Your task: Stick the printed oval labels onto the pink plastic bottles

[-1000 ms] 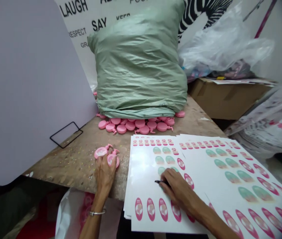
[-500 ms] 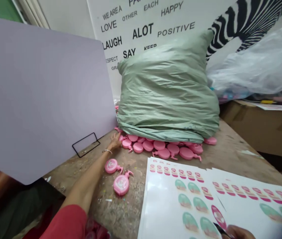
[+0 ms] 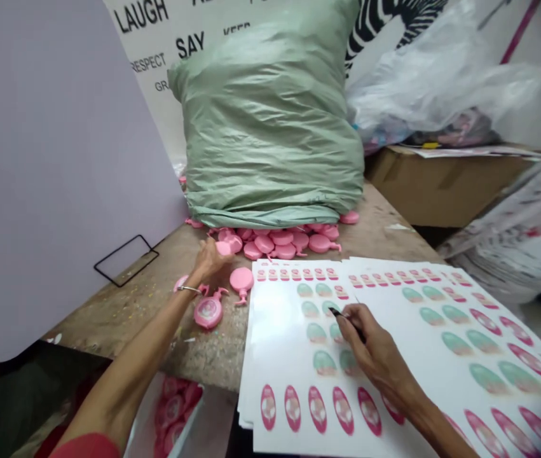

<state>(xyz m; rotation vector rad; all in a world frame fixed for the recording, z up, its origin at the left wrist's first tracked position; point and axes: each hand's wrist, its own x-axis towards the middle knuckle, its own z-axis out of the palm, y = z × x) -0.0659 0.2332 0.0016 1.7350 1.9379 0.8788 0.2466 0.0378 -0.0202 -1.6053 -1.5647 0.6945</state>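
My left hand (image 3: 210, 259) is closed around a pink round plastic piece with a spout (image 3: 225, 247), at the near edge of a heap of similar pink pieces (image 3: 282, 240). By its wrist lies a labelled pink piece (image 3: 208, 312); another is partly hidden under the forearm. A plain pink piece (image 3: 241, 278) lies face-up beside the sheets. My right hand (image 3: 370, 337) grips slim black tweezers (image 3: 341, 314), their tip over a green sticker on the left sticker sheet (image 3: 280, 337). More sticker sheets (image 3: 394, 331) overlap at the right.
A large green sack (image 3: 270, 127) sits on the heap. A pale panel (image 3: 60, 159) with a black wire stand (image 3: 126, 261) borders the left. A cardboard box (image 3: 442, 184) with plastic bags is at back right. Below the table edge is a white container (image 3: 194, 423) of pink pieces.
My left hand has drawn a pink piece from the heap, and a plain one now lies beside the sheets. My right hand has come further into view over the stickers. The view has shifted rightward and down.
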